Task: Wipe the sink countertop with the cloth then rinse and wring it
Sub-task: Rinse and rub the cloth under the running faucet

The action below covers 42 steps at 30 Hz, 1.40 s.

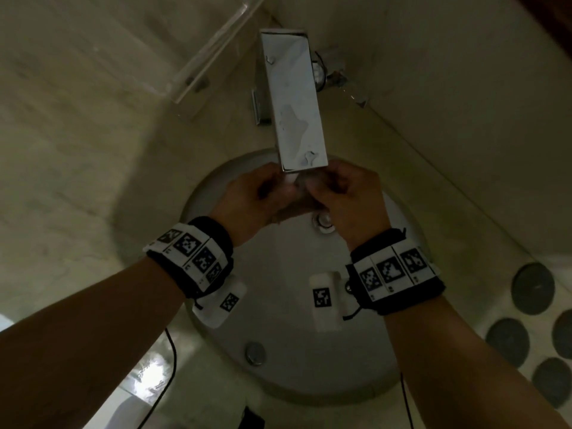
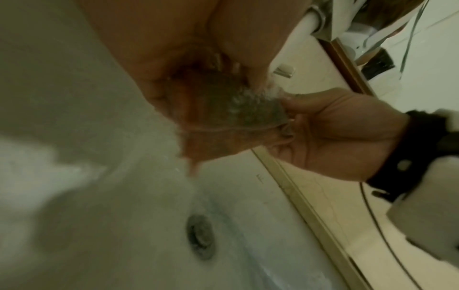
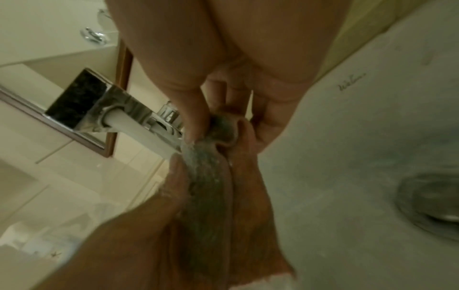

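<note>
Both hands meet over the round basin (image 1: 278, 305), just under the end of the flat chrome tap (image 1: 294, 97). The left hand (image 1: 250, 199) and the right hand (image 1: 346, 196) each have fingers and thumb curled round the cloth (image 1: 301, 193), which is bunched between them and mostly hidden from the head view. The left wrist view shows the cloth (image 2: 223, 109) as a wet, dark greenish wad with water running through it and falling in a white stream toward the basin (image 2: 124, 235); the right hand (image 2: 335, 133) pinches its far edge there, and the left hand (image 2: 161, 49) closes on it from above. In the right wrist view the cloth (image 3: 211, 176) hangs as a long soaked fold, pinched at the top by the right hand (image 3: 198, 68) and gripped lower down by the left hand (image 3: 149, 225). A white jet leaves the tap (image 3: 99, 106) and strikes the cloth just below the right fingers (image 3: 196, 117). The drain (image 1: 323, 222) lies directly below the hands, and an overflow cap (image 1: 255, 352) sits on the near wall of the basin. The counter (image 1: 77, 181) around the basin is pale marble. Dark round stones (image 1: 532, 287) lie at the right edge. Both wrists carry black bands (image 1: 198, 255) with printed markers.
</note>
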Each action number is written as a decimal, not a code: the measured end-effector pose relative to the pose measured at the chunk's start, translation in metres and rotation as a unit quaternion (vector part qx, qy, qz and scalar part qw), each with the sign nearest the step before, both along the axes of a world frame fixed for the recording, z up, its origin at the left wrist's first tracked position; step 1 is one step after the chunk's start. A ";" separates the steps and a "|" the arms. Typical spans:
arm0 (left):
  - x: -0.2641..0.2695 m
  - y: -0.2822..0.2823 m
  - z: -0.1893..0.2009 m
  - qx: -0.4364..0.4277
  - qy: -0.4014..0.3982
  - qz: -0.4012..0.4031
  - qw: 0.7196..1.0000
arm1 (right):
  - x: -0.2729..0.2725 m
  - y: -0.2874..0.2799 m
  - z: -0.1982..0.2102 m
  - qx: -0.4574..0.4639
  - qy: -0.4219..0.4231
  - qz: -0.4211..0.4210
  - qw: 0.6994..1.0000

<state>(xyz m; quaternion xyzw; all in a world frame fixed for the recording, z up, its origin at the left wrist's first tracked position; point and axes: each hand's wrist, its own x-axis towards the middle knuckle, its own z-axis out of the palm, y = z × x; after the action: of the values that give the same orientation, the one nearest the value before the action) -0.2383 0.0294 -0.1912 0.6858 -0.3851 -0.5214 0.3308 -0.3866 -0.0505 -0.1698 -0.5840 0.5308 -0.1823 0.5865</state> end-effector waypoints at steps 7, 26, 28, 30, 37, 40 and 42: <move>0.010 0.001 -0.017 0.053 -0.019 -0.015 0.998 | -0.007 -0.008 0.002 0.026 -0.042 -0.084 0.995; 0.001 -0.008 -0.001 0.149 0.158 0.116 0.969 | -0.002 0.022 0.002 -0.055 -0.019 0.028 0.998; -0.002 -0.008 0.011 0.131 0.227 0.116 0.958 | 0.000 0.030 -0.005 -0.040 -0.014 0.086 0.995; -0.002 -0.007 0.011 0.092 0.204 0.116 0.968 | 0.001 0.037 -0.006 -0.007 -0.036 0.135 0.990; 0.003 -0.006 0.017 0.050 0.238 0.079 0.967 | -0.015 0.003 -0.012 -0.040 0.041 -0.060 0.997; 0.000 -0.009 0.021 0.049 0.206 0.011 0.977 | -0.014 -0.001 -0.020 0.072 0.032 0.011 0.997; 0.003 -0.008 0.018 0.052 0.129 0.009 0.990 | -0.011 -0.001 -0.021 0.129 0.002 0.042 0.991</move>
<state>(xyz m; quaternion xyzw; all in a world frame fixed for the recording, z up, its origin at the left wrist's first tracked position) -0.2351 0.0217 -0.1728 0.6322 -0.3056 -0.6219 0.3466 -0.3980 -0.0513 -0.1909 -0.5257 0.5258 -0.0859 0.6632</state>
